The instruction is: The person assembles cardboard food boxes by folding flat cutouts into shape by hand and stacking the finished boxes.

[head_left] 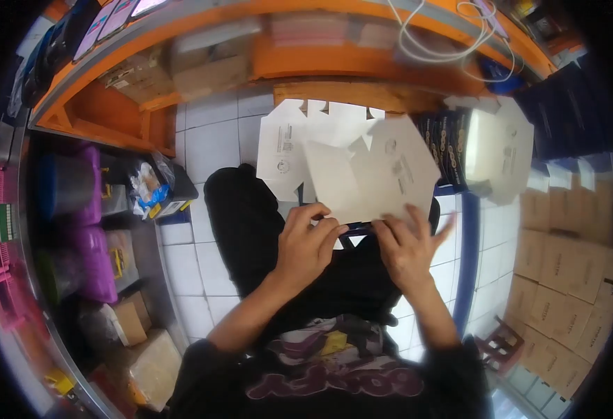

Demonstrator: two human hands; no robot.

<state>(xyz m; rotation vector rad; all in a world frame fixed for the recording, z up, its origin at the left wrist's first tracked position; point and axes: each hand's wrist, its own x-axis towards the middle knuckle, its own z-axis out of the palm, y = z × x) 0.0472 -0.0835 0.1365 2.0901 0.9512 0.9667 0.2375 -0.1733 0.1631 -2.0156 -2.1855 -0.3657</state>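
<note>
A cardboard box blank [383,171], pale inside with small dark print, is partly folded above my lap. My left hand [310,241] pinches its near left edge between thumb and fingers. Against the near right edge rests my right hand [405,248], its fingers spread and slightly blurred. A dark blue strip of the box shows between the hands. Behind it, another flat box blank [278,150] with notched edges lies further left.
Dark printed boxes [446,143] stand at right, with one more opened blank [505,150] beside them. Stacked brown cartons [557,279] fill the far right. An orange bench [334,59] runs across the front. Purple bins [95,258] sit on the left shelf.
</note>
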